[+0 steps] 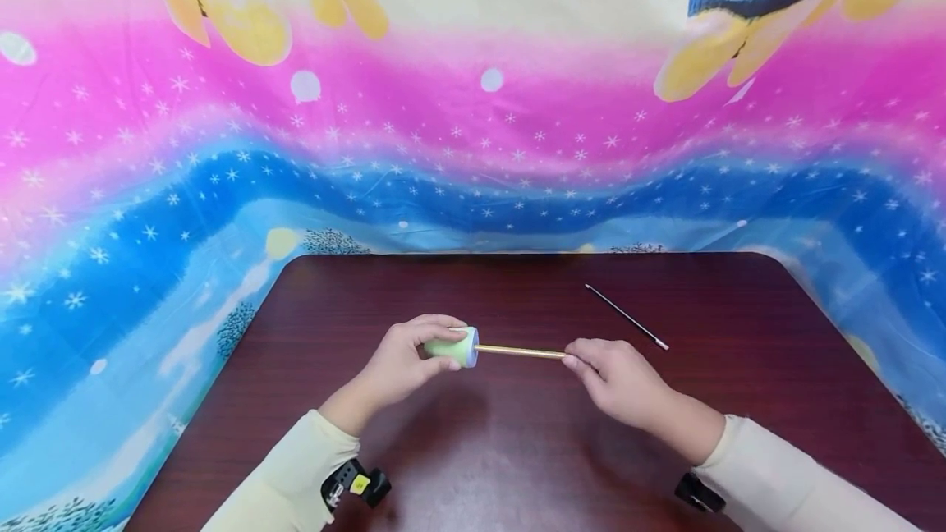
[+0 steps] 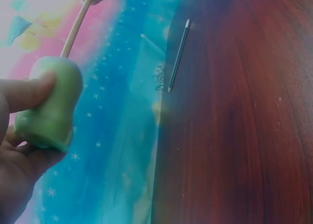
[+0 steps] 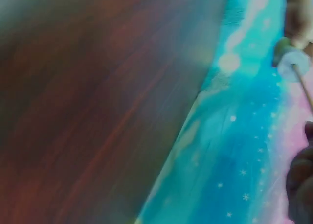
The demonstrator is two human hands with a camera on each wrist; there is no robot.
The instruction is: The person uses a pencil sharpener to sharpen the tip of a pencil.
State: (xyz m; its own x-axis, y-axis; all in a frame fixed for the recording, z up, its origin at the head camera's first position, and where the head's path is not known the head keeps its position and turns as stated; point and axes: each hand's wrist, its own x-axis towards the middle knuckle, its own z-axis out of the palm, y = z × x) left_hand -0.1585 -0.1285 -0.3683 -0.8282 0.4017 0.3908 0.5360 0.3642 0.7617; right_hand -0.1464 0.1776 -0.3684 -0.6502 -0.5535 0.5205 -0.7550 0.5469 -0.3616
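In the head view, my left hand (image 1: 402, 358) grips a small green pencil sharpener (image 1: 445, 348), thumb on the near side and fingers on the far side. A gold pencil (image 1: 521, 351) runs from the sharpener's pale end face to my right hand (image 1: 624, 380), which pinches its other end. The left wrist view shows the sharpener's waisted body (image 2: 57, 104) with the pencil (image 2: 77, 28) entering the top. In the right wrist view, the pale face (image 3: 292, 67) is partly visible around the pencil. The pencil's inserted end is hidden.
A black pencil (image 1: 628, 317) with a white end lies on the dark red-brown table (image 1: 355, 294), beyond my right hand. A patterned pink and blue cloth (image 1: 443, 179) hangs behind the table and along its sides.
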